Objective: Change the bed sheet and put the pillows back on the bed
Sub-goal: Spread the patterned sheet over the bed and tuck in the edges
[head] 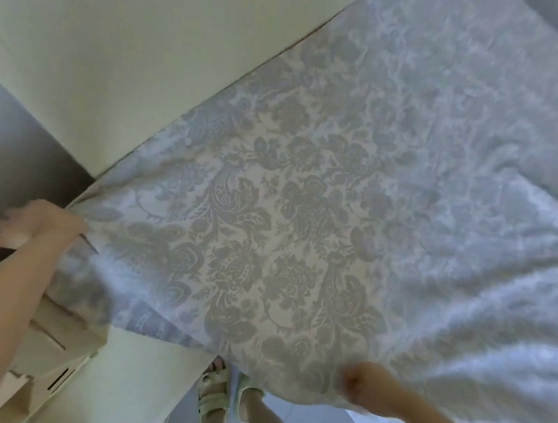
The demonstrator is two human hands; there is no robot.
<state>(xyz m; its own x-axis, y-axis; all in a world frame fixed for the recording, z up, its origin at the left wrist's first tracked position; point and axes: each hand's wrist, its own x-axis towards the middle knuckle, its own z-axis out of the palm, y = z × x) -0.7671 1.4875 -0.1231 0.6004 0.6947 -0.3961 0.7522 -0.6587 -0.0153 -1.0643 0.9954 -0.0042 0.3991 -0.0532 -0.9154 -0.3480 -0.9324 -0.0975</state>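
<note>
**Ana:** Head camera looks straight down: a pale blue floral bed sheet [305, 214] is spread across most of the frame, running from about 7 o'clock up to 1 o'clock. Where are the hands?

**Ben:** The left hand [33, 225] is at 9 o'clock, blurred, at the sheet's corner; it seems closed on the edge, but I cannot tell for certain. The right hand [364, 384] is at 5 o'clock, its grip bunched into a fist on the near hem.

**Ana:** So how far along?

**Ben:** I'd judge midway. The sheet lies over the bed, flat in the middle, yet wrinkled toward 3 o'clock, and the near edge hangs loose above the person's sandalled feet [227, 392]. Smoothing and tucking look undone.

**Ana:** And the pillows?

**Ben:** None in view, so that step appears left. A cream wall [116, 39] borders the bed at 11 o'clock.
</note>
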